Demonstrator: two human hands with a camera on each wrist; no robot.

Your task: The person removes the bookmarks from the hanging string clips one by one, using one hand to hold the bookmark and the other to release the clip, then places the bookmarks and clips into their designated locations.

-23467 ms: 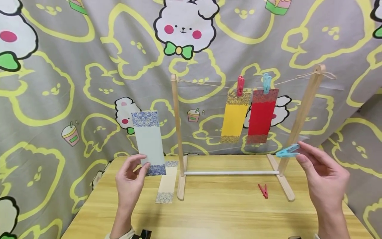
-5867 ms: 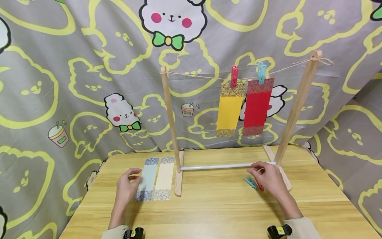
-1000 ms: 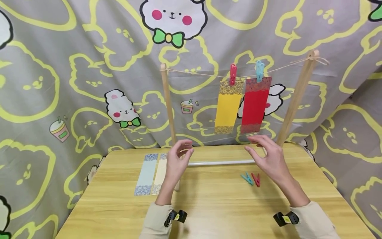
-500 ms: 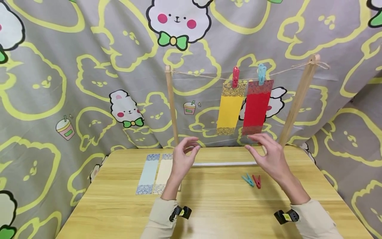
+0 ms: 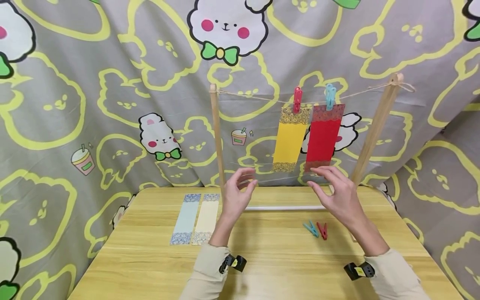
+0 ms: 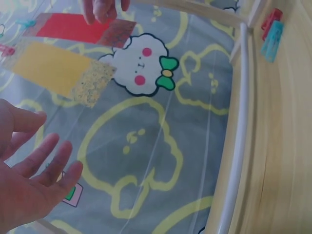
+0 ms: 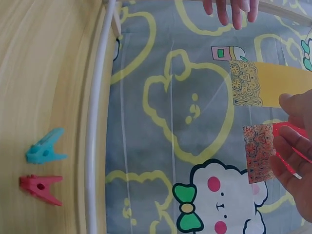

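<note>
Both hands are raised over the table, holding nothing. The left hand (image 5: 238, 196) hovers by the rack's left post, fingers loosely bent, thumb apart. The right hand (image 5: 340, 195) is just below and in front of the red card (image 5: 324, 135), its thumb and fingers spread. A blue clothespin (image 5: 330, 96) holds that card on a string (image 5: 251, 95); beside it a red clothespin (image 5: 297, 100) holds a yellow card (image 5: 291, 139). On the table lie a pale blue card (image 5: 186, 218), a cream card (image 5: 206, 218), a loose blue clothespin (image 7: 45, 147) and a loose red clothespin (image 7: 41, 188).
The string runs between a left wooden post (image 5: 216, 133) and a right wooden post (image 5: 376, 129). A white rod (image 5: 285, 208) spans the rack's base low above the wooden table (image 5: 277, 258). A patterned curtain (image 5: 123, 104) hangs close behind.
The pale blue card and blue clothespin, once in the left and right hands, now lie on the table. Over the last second the left hand has drifted right; the right hand barely moved.
</note>
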